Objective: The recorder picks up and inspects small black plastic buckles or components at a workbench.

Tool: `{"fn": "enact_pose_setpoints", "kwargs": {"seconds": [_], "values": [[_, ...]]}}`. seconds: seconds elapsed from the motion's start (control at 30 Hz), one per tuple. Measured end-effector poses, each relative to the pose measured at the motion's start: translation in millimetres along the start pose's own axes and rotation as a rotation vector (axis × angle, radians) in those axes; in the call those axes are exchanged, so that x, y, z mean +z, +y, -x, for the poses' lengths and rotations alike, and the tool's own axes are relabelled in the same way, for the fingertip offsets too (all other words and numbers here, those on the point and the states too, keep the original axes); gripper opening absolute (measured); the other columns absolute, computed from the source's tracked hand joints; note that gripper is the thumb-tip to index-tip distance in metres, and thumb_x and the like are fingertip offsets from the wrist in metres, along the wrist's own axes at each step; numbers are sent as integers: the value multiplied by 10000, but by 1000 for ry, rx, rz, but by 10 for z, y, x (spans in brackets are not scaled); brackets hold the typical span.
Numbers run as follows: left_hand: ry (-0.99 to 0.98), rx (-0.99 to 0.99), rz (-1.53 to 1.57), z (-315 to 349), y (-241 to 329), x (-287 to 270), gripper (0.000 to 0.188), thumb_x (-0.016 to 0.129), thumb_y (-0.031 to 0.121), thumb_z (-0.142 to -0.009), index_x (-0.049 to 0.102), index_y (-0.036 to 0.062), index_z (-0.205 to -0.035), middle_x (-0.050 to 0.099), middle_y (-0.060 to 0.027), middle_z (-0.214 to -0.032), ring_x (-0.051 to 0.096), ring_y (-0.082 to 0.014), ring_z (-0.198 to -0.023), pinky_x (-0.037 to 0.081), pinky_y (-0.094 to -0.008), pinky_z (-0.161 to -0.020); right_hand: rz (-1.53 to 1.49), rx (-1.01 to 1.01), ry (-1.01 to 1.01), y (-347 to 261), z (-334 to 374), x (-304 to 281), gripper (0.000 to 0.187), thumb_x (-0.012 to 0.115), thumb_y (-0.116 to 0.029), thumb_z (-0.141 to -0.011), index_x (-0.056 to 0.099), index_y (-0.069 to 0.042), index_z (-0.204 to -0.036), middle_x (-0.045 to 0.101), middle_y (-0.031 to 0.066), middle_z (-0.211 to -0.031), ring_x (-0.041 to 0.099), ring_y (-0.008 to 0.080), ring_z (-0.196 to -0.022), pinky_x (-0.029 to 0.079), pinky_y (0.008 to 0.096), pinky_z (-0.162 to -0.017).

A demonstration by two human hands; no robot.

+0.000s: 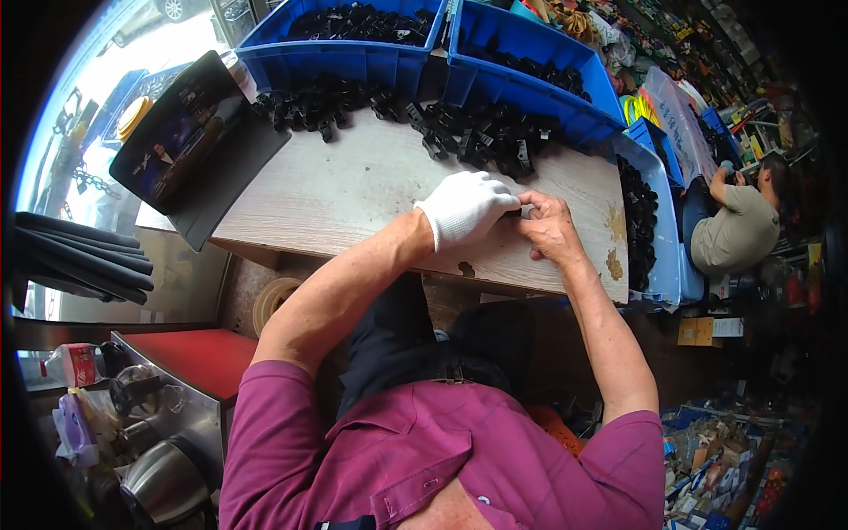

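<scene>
My left hand (468,208), in a white knitted glove, meets my bare right hand (549,228) over the front part of the pale wooden table (353,190). Between their fingertips is a small black part (514,214), mostly hidden by the fingers, so its exact kind does not show. Both hands are closed in a pinch on it. Just beyond them lies a loose pile of small black plastic parts (490,137). Another such pile (322,102) spreads farther left along the back of the table.
Two blue bins (415,71) (579,110) of black parts line the table's back. A lighter blue bin (662,256) stands at its right end. A tablet (181,146) in a dark stand leans at left. At far right a person (738,225) crouches beside cluttered shelves.
</scene>
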State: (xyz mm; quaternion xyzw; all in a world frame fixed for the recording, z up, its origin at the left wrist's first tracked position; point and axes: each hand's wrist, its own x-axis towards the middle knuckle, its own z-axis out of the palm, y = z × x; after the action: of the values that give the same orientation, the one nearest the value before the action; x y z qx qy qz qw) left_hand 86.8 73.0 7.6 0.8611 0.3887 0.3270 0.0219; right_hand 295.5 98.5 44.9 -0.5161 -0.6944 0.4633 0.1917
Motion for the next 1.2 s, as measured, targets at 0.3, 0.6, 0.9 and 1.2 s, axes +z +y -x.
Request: {"fn": "enact_pose_setpoints", "kwargs": {"seconds": [0.3, 0.6, 0.9, 1.2], "values": [[43, -27, -24, 118, 134, 2, 362, 637, 142, -853, 709, 116, -1207, 711, -62, -1070, 663, -298, -953, 525, -422, -847, 15, -3, -6, 26, 19, -31, 312, 697, -43, -803, 742, -42, -1111, 414, -78, -529, 399, 42, -437, 429, 249, -362], [55, -63, -97, 179, 259, -31, 336, 653, 166, -835, 669, 124, -1168, 682, -37, -988, 654, -277, -968, 512, -420, -785, 39, -40, -6, 41, 45, -15, 271, 724, -54, -806, 742, -45, -1077, 378, -96, -552, 363, 25, -444, 379, 231, -370], [95, -82, -115, 264, 285, 32, 273, 664, 169, -837, 676, 130, -1107, 679, -52, -972, 645, -299, -993, 514, -452, -820, 94, -68, -16, 11, 66, 10, 271, 764, -85, -810, 734, -42, -1076, 368, -95, -560, 369, 23, -457, 387, 234, -379], [640, -597, -425, 239, -763, -666, 226, 710, 201, -929, 731, 79, -1118, 736, -140, -1018, 665, -361, -961, 529, -447, -868, -89, -29, 130, 171, 107, 22, 351, 856, -216, -818, 705, -15, -1063, 434, -87, -583, 427, 41, -492, 435, 249, -391]]}}
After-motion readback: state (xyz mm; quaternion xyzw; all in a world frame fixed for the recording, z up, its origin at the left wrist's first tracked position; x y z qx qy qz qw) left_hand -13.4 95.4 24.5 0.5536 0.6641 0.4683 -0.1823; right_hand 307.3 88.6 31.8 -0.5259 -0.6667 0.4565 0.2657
